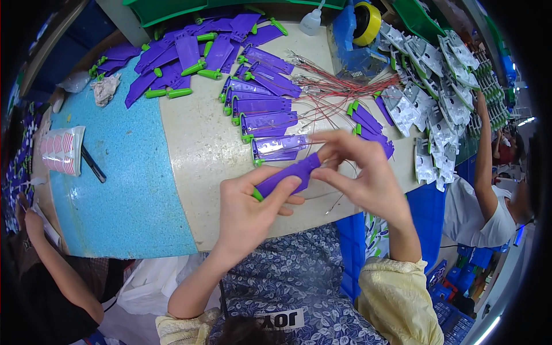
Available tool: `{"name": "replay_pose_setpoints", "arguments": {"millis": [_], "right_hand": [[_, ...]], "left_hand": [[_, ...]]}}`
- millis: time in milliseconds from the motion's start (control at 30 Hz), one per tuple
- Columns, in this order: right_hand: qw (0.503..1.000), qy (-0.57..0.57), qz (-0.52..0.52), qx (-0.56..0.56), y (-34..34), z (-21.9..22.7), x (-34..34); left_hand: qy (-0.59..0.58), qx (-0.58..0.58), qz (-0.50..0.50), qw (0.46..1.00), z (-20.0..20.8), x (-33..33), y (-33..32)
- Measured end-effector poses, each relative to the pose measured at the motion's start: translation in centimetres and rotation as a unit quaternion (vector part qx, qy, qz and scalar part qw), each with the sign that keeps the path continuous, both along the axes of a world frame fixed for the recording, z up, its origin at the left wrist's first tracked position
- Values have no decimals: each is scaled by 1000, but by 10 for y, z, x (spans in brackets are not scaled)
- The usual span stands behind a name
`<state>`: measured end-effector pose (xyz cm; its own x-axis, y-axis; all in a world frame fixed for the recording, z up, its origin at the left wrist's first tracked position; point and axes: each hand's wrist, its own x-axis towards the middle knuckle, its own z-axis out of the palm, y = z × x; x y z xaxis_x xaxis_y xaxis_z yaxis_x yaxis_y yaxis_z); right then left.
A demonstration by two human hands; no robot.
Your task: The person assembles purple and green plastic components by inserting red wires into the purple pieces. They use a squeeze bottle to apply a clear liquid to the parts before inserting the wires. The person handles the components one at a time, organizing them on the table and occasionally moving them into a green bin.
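My left hand (250,207) grips a purple plastic part with a green tip (286,175), held just above the table's near edge. My right hand (362,169) pinches the far end of the same part with its fingertips. Just behind the hands lies a column of similar purple parts (261,112) laid flat. A bundle of thin red wires (330,86) fans out behind them. Two more purple parts (368,123) lie by my right hand.
A loose heap of purple parts with green tips (184,54) lies at the back left. Grey moulded trays (431,98) pile up at the right. A blue mat (121,172) covers the table's left side. A blue fixture with a yellow tape roll (365,23) stands behind. Other people sit at both sides.
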<state>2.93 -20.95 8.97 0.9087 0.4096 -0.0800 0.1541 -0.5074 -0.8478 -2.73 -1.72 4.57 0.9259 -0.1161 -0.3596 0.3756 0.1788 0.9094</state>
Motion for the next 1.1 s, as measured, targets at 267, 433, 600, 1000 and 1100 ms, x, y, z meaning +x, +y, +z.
{"name": "replay_pose_setpoints", "arguments": {"millis": [267,433,600,1000,1100], "right_hand": [[980,-164,115,2,12,3,-26],[958,-269,89,-39,-15,-11,-13],[961,-222,-10,-164,-44,-20,-17],[954,-273,83,94,105,-2,45],[946,-260,166,95,202,-27,76]], "left_hand": [[118,-104,23,987,-8,7,11],[116,-101,63,986,-12,4,8],[121,-87,57,987,-6,6,-1],[34,-87,283,954,3,-41,82],[16,-91,367,926,-1,-57,114]]}}
